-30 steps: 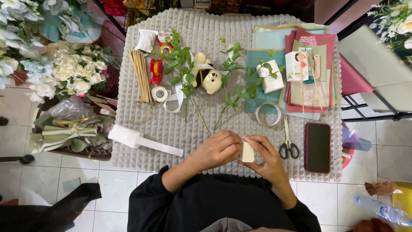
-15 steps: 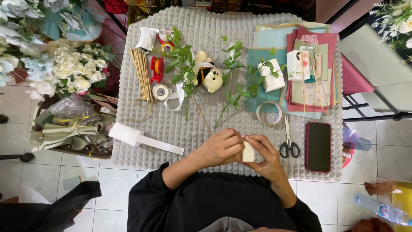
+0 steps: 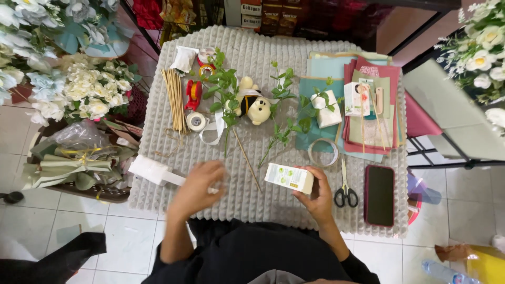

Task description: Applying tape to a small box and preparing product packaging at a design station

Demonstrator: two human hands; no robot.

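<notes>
My right hand [image 3: 319, 195] holds a small white box with green print [image 3: 289, 178] level above the grey knitted table cover [image 3: 315, 50]. My left hand [image 3: 198, 185], blurred with motion, hovers over the cover's near left part with fingers spread and nothing in it. It is close to a white paper-wrapped bundle [image 3: 151, 170] lying at the cover's left edge. A thin wooden stick [image 3: 247, 160] lies between the two hands.
Black scissors [image 3: 345, 192], a tape ring [image 3: 323, 151] and a dark phone [image 3: 379, 195] lie right of the box. Farther back are green sprigs [image 3: 226, 89], a small plush bear [image 3: 255, 105], wooden sticks [image 3: 173, 100], tape rolls [image 3: 198, 121] and stacked coloured paper [image 3: 371, 105]. Flower bunches [image 3: 79, 94] stand at left.
Both hands were together on the small box near the front edge. Now my left hand has let go and swung left, and my right hand holds the box alone, turned flat.
</notes>
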